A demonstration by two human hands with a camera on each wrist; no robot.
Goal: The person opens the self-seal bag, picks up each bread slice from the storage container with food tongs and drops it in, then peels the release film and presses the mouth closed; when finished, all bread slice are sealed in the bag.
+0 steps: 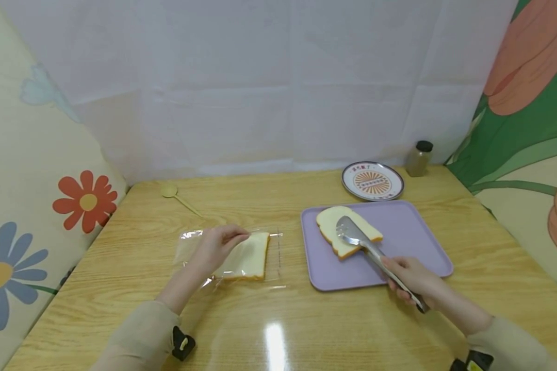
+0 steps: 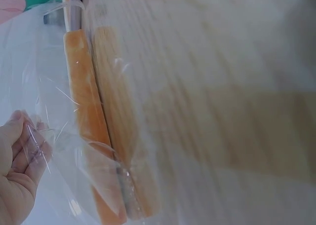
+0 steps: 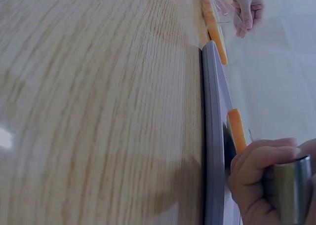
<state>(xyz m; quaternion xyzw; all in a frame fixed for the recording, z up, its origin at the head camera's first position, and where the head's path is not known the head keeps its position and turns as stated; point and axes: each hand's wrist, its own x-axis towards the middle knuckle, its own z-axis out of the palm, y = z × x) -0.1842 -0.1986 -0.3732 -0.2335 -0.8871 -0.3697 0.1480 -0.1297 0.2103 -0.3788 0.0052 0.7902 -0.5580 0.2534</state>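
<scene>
My left hand [image 1: 219, 246] pinches the upper film of a clear plastic bag [image 1: 274, 257] between thumb and fingers. Under that film lies a slice of bread [image 1: 252, 260], its orange crust [image 2: 89, 106] showing through in the left wrist view. In my right hand [image 1: 410, 278] I grip metal tongs [image 1: 373, 252], whose end [image 3: 291, 190] shows in the right wrist view. One broad jaw of the tongs rests over a second bread slice [image 1: 331, 221] on the purple tray [image 1: 420, 242]; the other jaw is hidden.
Behind the tray sits a patterned plate [image 1: 373, 180], with a dark-capped jar [image 1: 419, 158] to its right. A yellow spoon [image 1: 181, 198] lies at the back left of the wooden table [image 1: 260, 206]. A white cloth [image 1: 260, 103] hangs behind.
</scene>
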